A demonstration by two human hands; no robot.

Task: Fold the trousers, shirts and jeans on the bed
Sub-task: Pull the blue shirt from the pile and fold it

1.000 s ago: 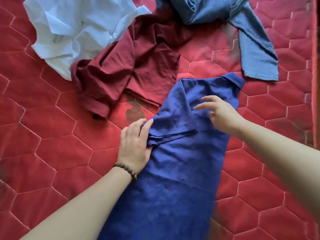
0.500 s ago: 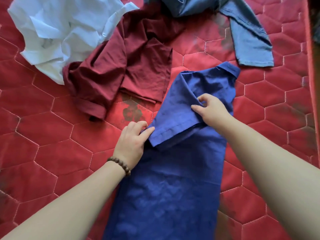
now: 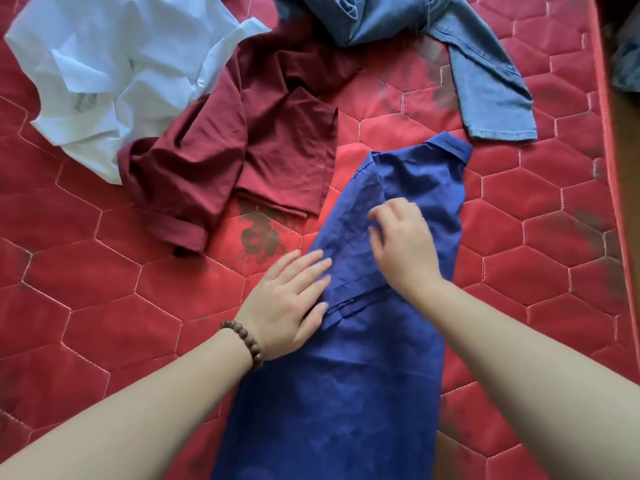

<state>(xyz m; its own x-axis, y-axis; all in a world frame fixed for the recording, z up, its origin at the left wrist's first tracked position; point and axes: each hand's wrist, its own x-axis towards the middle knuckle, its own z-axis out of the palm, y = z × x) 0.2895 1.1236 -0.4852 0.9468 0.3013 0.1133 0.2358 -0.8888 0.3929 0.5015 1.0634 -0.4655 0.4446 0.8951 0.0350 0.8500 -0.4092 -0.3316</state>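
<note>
Blue shirt (image 3: pixel 349 375) centre-bottom of frame, sleeve folded in. Your left hand (image 3: pixel 289 299) flat on its edge, fingers straight; right hand (image 3: pixel 403 247) on sleeve, fingers loosely bent, grip unclear. Maroon shirt (image 3: pixel 242 157), white shirt (image 3: pixel 114 67), jeans (image 3: pixel 485 84) across top of frame unfolded on bed (image 3: pixel 86 289).

Dark blue shirt (image 3: pixel 398 188), dark red shirt (image 3: pixel 249 161), white shirt (image 3: pixel 114 60), light blue jeans (image 3: pixel 485 81). Red bed cover (image 3: pixel 86 271) with six-sided stitched shapes. Brown bead bracelet (image 3: pixel 244 341).

home bedroom, red quilted mattress (image 3: pixel 104 289), loose shirts (image 3: pixel 242 150) spread for folding
</note>
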